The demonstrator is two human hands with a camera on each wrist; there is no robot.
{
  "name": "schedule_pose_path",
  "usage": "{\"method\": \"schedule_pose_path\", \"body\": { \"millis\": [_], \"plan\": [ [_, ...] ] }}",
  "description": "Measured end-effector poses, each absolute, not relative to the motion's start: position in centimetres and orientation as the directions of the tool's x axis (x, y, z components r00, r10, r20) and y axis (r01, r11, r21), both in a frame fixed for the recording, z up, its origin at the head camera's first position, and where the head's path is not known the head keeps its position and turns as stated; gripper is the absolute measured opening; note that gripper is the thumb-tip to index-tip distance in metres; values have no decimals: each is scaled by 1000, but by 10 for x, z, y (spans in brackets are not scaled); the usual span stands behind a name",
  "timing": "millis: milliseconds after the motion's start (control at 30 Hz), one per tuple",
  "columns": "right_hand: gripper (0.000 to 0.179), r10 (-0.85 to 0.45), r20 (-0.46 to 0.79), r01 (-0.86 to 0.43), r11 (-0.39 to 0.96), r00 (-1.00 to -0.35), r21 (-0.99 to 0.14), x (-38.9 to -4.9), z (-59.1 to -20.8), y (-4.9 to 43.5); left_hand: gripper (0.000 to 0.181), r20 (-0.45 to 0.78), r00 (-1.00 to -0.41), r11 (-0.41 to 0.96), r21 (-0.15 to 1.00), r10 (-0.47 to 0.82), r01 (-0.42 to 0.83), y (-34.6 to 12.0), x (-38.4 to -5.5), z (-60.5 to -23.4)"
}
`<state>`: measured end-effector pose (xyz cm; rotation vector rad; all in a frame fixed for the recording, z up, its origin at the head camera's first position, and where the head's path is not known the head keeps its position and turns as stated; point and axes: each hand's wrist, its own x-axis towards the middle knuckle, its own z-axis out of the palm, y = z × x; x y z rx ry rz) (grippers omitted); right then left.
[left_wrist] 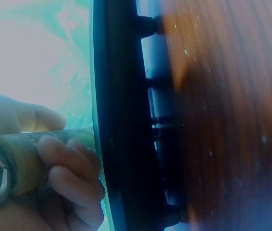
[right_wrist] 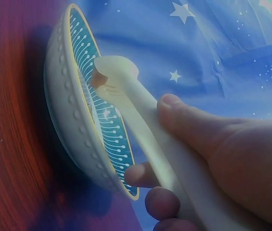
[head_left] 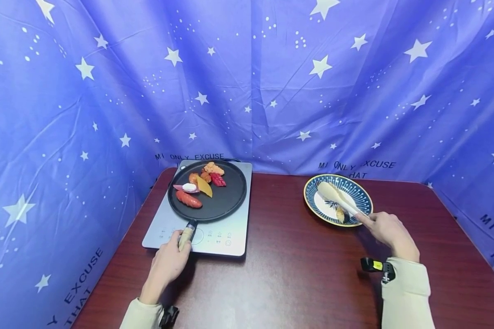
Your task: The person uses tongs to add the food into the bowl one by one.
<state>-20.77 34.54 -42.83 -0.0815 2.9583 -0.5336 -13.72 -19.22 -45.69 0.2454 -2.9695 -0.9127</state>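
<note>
My left hand (head_left: pixel 170 258) grips the wooden handle (head_left: pixel 185 237) of a round, flat black frying pan (head_left: pixel 226 196), which sits on a silver induction cooker (head_left: pixel 156 233). Several food pieces lie on the pan's left and upper part, among them a red sausage (head_left: pixel 189 199), a yellow slice (head_left: pixel 204 187) and a fried chunk (head_left: pixel 213 168). At the right, my right hand (head_left: pixel 391 233) holds cream tongs (right_wrist: pixel 136 98) over a blue-and-white patterned plate (head_left: pixel 364 196). A brownish bit shows between the tong tips; what it is I cannot tell. A small yellow-and-dark piece (head_left: pixel 340 214) lies in the plate.
Both cooker and plate stand on a dark red wooden table (head_left: pixel 280 256), toward its back edge. A blue star-patterned curtain (head_left: pixel 247 91) hangs close behind the table and along its sides. A black cable (head_left: pixel 232 160) runs behind the cooker.
</note>
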Motion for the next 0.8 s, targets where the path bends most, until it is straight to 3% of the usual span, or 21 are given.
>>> {"method": "schedule_pose_path", "body": {
  "millis": [800],
  "plan": [
    [59, -60, -128, -10, 932, -990, -361, -208, -431, 347, 41, -18, -988, 816, 562, -154, -138, -191, -136, -454]
  ]
}}
